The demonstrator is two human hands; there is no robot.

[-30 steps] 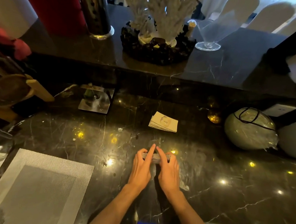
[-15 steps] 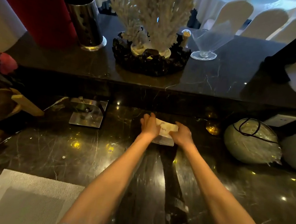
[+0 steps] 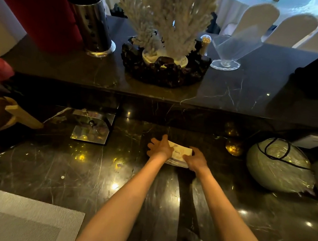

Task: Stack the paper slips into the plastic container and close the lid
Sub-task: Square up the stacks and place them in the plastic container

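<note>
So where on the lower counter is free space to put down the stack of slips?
Bare marble lies between the grey placemat and the forearms, and right of the right arm, before the wrapped round object. The back is crowded: metal holder, both hands on the paper slips.

— Dim, isn't it?

— Mostly. The black marble counter (image 3: 165, 208) is dark and glossy, dotted with small yellow-white glints from lamps overhead. Bright daylight sits only at the top right, where the white chair covers (image 3: 291, 26) are blown out and bluish.

— Sharpness?

— Soft all over — the forearms smear toward the bottom edge, and the red cylinder (image 3: 40, 15) leans with wide-angle distortion at the left.
</note>
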